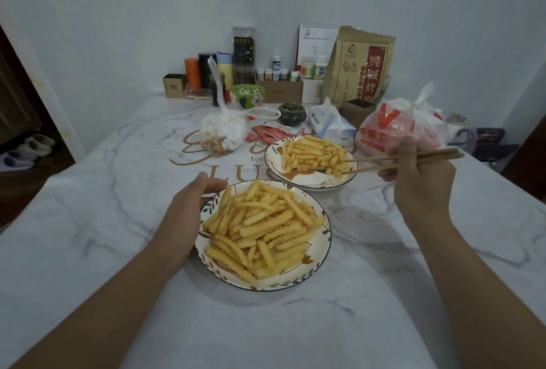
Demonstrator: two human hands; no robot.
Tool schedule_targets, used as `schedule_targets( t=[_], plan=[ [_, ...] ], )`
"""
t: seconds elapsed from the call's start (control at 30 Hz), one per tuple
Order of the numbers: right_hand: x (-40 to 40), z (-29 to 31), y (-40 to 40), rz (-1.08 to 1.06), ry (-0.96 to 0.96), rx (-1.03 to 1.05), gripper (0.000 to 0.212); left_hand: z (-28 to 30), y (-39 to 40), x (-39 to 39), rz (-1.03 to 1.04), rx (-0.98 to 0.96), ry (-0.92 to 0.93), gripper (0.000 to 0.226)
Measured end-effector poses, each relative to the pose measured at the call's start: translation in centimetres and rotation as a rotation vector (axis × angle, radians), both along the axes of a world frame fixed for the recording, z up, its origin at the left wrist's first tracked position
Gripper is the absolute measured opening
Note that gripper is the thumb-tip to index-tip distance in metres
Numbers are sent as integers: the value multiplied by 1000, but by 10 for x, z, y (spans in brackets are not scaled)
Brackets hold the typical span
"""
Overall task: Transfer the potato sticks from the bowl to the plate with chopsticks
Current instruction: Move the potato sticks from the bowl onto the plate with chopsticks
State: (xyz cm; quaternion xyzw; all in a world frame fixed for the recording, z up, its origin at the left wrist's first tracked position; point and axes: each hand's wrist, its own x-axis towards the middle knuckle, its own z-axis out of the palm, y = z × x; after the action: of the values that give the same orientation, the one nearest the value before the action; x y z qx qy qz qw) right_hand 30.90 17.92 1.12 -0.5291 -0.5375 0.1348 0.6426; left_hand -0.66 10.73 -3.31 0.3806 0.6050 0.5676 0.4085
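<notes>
Two white floral dishes hold crinkle-cut potato sticks. The near dish (320,247) carries a large heap of potato sticks (263,229). The far dish (298,178) carries a smaller pile of sticks (313,154). My right hand (419,173) grips a pair of wooden chopsticks (393,162), whose tips are parted and reach the right edge of the far pile. Whether a stick sits between the tips I cannot tell. My left hand (192,209) rests against the left rim of the near dish with its fingers relaxed.
Behind the dishes lie a clear bag of snacks (224,129), red sauce packets (271,133), a tissue pack (331,125) and a red-and-white plastic bag (399,128). Jars, boxes, a green bowl (247,94) and a brown paper bag (363,67) line the wall.
</notes>
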Motion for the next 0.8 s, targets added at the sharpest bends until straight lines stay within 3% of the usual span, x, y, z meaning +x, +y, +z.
schedule_targets(
  t=[0.47, 0.63, 0.8],
  plan=[
    [1, -5, 10, 72, 60, -40, 36, -1, 0, 0, -4, 1, 5, 52],
    [-2, 13, -1, 94, 401, -28, 47, 0, -1, 0, 6, -13, -1, 52],
    [-13, 33, -21, 427, 571, -151, 57, 2, -1, 2, 6, -4, 2, 51]
  ],
)
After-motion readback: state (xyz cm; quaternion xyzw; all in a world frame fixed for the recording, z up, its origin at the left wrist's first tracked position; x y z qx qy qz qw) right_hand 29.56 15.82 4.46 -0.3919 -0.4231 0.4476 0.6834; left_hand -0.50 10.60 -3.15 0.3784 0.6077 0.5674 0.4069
